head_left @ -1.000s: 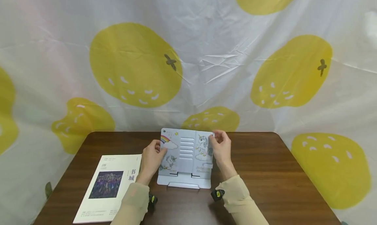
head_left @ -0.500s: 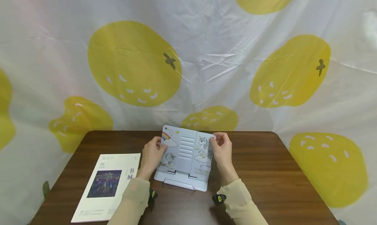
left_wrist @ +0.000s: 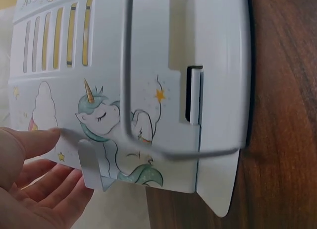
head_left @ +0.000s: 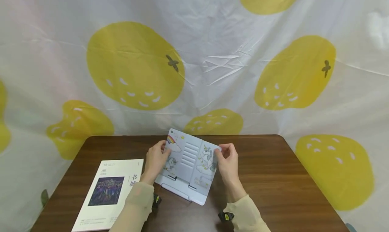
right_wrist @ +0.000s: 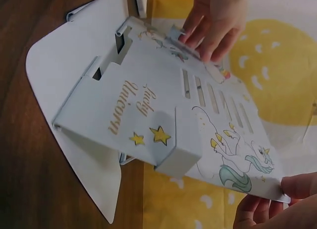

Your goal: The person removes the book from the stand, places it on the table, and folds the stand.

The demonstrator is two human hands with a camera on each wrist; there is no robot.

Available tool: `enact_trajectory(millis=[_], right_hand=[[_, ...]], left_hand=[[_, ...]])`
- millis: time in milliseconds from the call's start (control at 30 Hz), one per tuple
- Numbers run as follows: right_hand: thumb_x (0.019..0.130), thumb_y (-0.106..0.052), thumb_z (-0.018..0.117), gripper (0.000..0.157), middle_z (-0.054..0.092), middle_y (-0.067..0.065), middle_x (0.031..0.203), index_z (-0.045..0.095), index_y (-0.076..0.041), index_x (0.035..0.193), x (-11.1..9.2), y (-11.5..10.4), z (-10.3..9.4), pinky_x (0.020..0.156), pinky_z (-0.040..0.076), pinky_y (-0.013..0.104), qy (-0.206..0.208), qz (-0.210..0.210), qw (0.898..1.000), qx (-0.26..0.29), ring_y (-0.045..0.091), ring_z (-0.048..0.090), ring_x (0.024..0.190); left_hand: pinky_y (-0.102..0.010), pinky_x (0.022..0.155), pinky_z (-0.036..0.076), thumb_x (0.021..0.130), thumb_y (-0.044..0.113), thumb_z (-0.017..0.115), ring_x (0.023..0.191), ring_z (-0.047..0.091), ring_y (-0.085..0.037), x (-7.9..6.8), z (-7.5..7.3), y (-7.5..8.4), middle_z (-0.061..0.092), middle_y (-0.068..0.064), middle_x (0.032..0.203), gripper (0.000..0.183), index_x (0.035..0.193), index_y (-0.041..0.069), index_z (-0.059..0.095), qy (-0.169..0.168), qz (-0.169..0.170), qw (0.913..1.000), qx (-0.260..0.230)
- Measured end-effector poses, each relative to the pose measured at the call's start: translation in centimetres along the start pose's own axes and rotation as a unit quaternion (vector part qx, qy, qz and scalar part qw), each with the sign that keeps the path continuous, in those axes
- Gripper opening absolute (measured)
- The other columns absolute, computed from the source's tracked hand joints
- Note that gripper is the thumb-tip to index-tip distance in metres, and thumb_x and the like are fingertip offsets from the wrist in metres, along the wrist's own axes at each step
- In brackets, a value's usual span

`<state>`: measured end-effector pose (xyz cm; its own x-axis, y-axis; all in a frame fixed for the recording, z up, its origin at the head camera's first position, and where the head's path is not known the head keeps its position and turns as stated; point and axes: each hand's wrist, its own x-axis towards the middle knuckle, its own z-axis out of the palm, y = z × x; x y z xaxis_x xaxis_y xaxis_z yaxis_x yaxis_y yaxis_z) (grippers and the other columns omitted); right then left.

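A white metal book stand [head_left: 190, 157] printed with unicorns, a rainbow and stars stands on the table, turned at an angle. Its back panel leans up from a flat base plate [right_wrist: 59, 65]. My left hand [head_left: 154, 161] holds the panel's left edge, thumb on the printed face and fingers behind. At the upper right corner, my right hand [head_left: 228, 162] pinches the panel between thumb and fingers. A grey wire loop [left_wrist: 127, 65] crosses the lower front in the left wrist view. Folded clips [right_wrist: 183, 144] stick out from the panel's side edges.
A white book [head_left: 109, 191] with a dark picture on its cover lies flat beside my left forearm. The brown wooden table [head_left: 273, 184] ends at a white curtain [head_left: 212, 70] with yellow fruit prints.
The book stand has turned clockwise between my hands, its right side coming nearer and its lower edge swinging left. My right hand has shifted slightly nearer; both hands keep their hold.
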<state>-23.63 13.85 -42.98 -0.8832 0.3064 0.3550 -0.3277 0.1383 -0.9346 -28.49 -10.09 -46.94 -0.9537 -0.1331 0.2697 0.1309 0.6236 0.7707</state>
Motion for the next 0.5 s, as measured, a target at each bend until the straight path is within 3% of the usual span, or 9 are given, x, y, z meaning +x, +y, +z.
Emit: enact_trajectory(millis=[233,500], right_hand=[[0.085,0.013,0.062,0.014,0.051,0.021,0.08,0.057,0.015,0.098,-1.4,-0.5,-0.5,0.056,0.038,0.018,0.011,-0.01,1.0,-0.005,0.019,0.048,0.068],[0.087,0.015,0.06,0.013,0.053,0.023,0.083,0.053,0.015,0.098,-2.7,-0.2,-0.5,0.06,0.04,0.018,-0.008,-0.029,1.0,0.002,0.02,0.049,0.07]], left_hand=[[-0.05,0.084,0.051,0.088,0.019,0.074,0.103,0.063,-0.033,-0.1,0.4,0.2,0.064,-0.02,0.118,0.054,0.136,0.002,0.055,-0.033,0.019,0.9993,0.0],[-0.054,0.094,0.045,0.088,0.021,0.074,0.113,0.057,-0.04,0.6,0.7,0.6,0.061,-0.023,0.123,0.058,0.137,-0.001,0.052,-0.059,0.027,0.9978,0.013]])
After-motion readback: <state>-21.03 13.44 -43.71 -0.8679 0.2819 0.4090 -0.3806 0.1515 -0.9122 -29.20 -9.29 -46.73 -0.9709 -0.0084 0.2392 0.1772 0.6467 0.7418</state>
